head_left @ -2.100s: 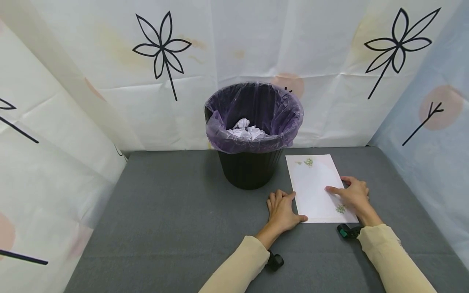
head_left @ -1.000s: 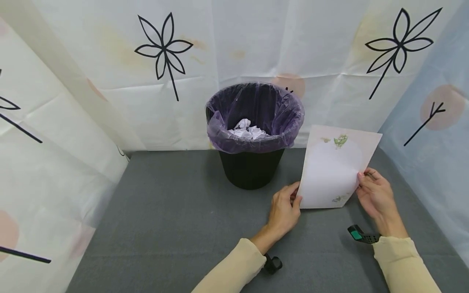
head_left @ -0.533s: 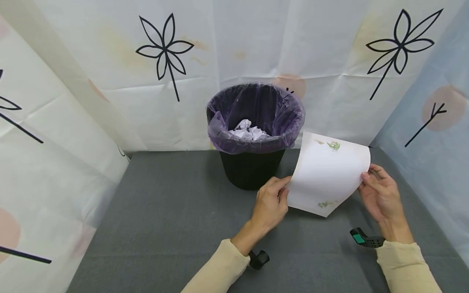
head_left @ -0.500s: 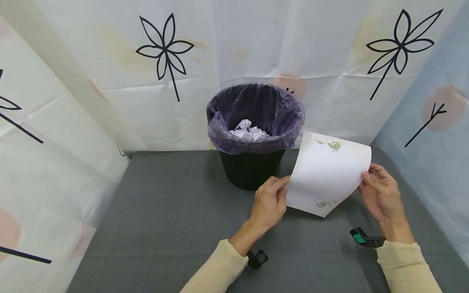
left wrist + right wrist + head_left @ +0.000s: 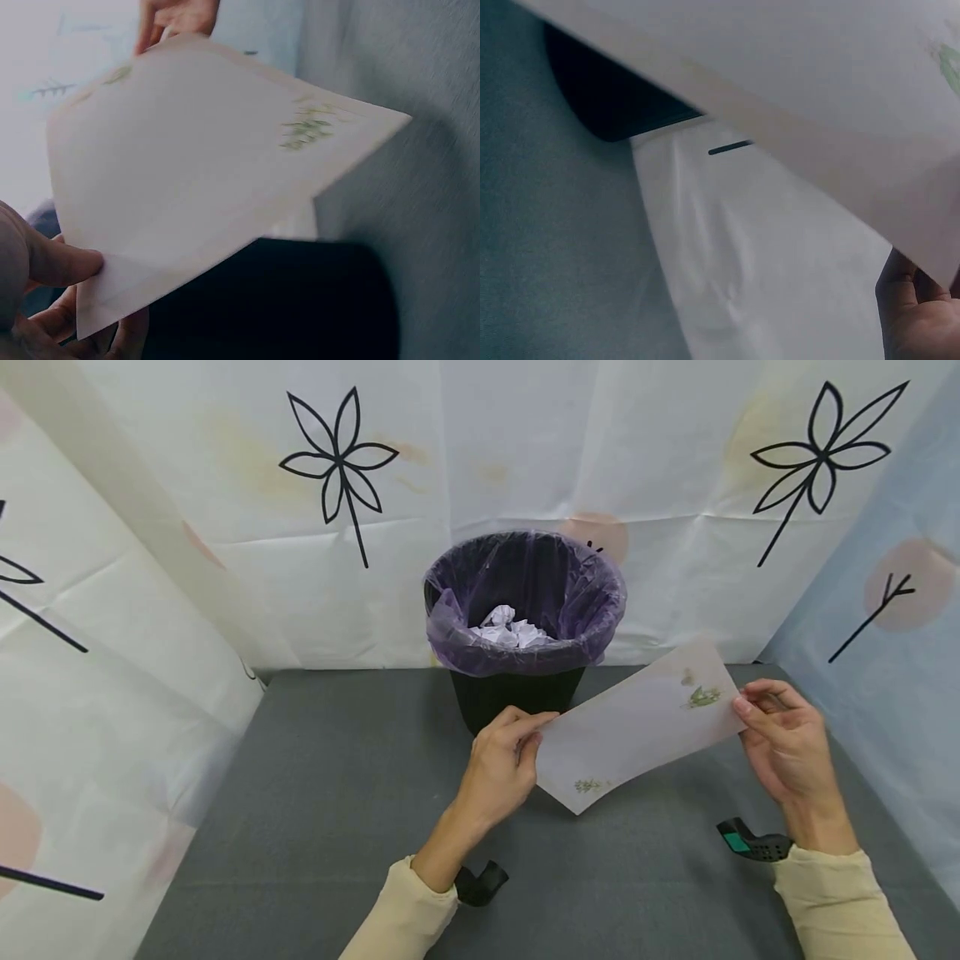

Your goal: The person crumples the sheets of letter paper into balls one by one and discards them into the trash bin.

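Note:
A pale sheet of paper with small green plant prints is held tilted in the air between both hands. My left hand pinches its left edge; in the left wrist view the thumb lies on top of the sheet with fingers behind. At the opposite edge my right hand pinches a corner between thumb and fingers. The right wrist view shows the underside fingers at the sheet's corner. The paper overlaps the lower part of the black bin in the head view.
Behind the sheet stands a black waste bin lined with a purple plastic bag, holding crumpled white paper. Grey cloth covers the table. White printed curtains hang behind and at the sides.
The paper was lying on the table, then was lifted by both hands. It has since swung leftward and turned, my left hand moving left and the right hand rising slightly.

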`<control>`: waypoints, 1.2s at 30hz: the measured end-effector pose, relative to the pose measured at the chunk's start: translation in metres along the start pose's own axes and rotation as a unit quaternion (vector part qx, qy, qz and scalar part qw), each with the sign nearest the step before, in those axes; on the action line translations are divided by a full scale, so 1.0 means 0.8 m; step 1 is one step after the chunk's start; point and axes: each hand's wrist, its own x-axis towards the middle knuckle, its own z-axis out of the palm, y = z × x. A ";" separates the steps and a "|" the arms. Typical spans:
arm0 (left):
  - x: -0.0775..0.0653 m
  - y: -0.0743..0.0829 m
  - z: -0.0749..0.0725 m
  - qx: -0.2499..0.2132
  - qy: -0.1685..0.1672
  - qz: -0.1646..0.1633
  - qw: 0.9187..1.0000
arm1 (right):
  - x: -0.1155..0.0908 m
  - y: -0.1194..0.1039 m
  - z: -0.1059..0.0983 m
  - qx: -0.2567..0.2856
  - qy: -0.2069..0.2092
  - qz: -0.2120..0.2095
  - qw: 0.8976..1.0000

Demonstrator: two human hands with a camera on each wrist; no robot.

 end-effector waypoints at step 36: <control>-0.002 -0.008 -0.128 -0.224 0.090 -0.093 0.966 | 0.010 0.037 0.124 -0.210 -0.009 0.012 0.978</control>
